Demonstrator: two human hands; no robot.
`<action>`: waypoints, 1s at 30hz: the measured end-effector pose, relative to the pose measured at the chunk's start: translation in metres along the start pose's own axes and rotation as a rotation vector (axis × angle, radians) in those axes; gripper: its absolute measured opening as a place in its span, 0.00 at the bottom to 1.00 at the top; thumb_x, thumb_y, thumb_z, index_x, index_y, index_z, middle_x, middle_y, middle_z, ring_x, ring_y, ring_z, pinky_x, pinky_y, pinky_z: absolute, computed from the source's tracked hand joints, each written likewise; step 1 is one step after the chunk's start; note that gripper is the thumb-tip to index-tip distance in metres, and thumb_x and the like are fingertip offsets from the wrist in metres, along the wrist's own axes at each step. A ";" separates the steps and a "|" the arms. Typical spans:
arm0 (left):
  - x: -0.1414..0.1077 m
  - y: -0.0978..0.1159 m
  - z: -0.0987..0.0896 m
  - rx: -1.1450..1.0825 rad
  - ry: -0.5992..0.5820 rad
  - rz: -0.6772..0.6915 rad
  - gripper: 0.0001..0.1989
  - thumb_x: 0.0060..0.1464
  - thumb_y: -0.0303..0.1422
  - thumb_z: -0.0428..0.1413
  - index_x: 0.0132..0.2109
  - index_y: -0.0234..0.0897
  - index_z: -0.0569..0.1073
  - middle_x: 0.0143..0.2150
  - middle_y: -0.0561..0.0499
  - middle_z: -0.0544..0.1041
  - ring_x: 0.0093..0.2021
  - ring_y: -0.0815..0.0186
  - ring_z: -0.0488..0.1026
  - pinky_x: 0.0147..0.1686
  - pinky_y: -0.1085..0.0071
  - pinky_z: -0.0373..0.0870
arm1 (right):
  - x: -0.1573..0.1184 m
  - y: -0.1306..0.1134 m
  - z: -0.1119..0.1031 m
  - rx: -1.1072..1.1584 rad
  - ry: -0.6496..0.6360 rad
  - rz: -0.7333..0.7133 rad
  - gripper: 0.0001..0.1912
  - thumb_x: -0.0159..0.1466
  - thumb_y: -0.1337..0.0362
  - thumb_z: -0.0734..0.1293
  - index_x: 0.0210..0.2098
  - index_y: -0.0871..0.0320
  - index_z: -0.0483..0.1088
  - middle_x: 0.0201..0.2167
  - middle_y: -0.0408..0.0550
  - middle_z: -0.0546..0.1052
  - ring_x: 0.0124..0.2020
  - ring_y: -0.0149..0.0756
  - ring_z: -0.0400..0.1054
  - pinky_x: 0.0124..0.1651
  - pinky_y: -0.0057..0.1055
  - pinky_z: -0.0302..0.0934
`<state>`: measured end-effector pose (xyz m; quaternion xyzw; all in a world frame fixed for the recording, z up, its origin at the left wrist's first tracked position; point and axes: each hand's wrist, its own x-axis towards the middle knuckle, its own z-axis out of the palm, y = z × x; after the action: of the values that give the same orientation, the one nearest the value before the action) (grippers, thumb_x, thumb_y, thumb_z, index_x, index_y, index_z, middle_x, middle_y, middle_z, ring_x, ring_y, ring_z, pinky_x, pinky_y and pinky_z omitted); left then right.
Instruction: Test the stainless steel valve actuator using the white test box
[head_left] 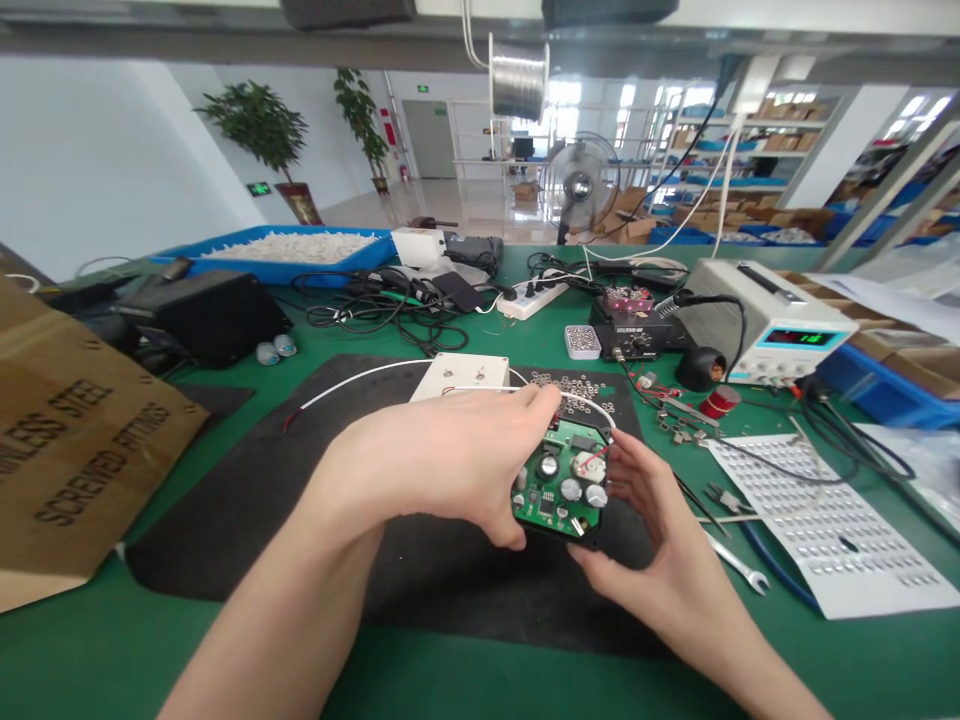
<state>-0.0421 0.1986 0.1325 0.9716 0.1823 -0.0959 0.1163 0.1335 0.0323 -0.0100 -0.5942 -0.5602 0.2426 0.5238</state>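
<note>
Between my hands, raised over a black mat, is a green circuit board set in a black housing, with round capacitors and a red wire on it. My left hand grips its left side, thumb at the lower corner and fingers over the top edge. At the right edge, my right hand curves round the housing, thumb under the lower right corner. A white cable runs by the top of the board. Behind my left hand lies a beige box with small metal fittings, partly hidden.
A cardboard box stands at the left. Loose metal nuts lie behind the board. To the right are a wrench, cutters, a white sheet of small parts, a soldering station and a power supply.
</note>
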 end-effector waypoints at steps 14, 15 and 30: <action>0.003 -0.055 -0.012 -0.650 -0.268 0.181 0.25 0.64 0.45 0.64 0.64 0.43 0.74 0.52 0.48 0.84 0.49 0.61 0.82 0.45 0.73 0.75 | -0.011 -0.002 -0.007 -0.065 -0.123 -0.020 0.51 0.59 0.68 0.76 0.75 0.44 0.49 0.58 0.52 0.71 0.57 0.47 0.72 0.59 0.42 0.73; 0.006 -0.056 -0.011 -0.653 -0.261 0.191 0.23 0.66 0.45 0.62 0.63 0.42 0.75 0.52 0.48 0.84 0.49 0.61 0.82 0.45 0.74 0.75 | -0.010 -0.001 -0.008 -0.075 -0.113 -0.032 0.51 0.59 0.67 0.76 0.75 0.44 0.50 0.58 0.53 0.71 0.57 0.47 0.73 0.58 0.42 0.73; 0.023 -0.069 -0.002 -0.571 -0.182 0.211 0.19 0.71 0.45 0.56 0.62 0.47 0.79 0.60 0.53 0.81 0.56 0.61 0.79 0.53 0.76 0.72 | -0.007 -0.004 -0.008 -0.022 -0.104 0.005 0.54 0.60 0.66 0.79 0.77 0.40 0.49 0.67 0.50 0.65 0.64 0.47 0.68 0.64 0.41 0.70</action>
<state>-0.0465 0.2696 0.1159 0.9007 0.0891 -0.1150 0.4094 0.1373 0.0224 -0.0058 -0.5879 -0.5876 0.2683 0.4870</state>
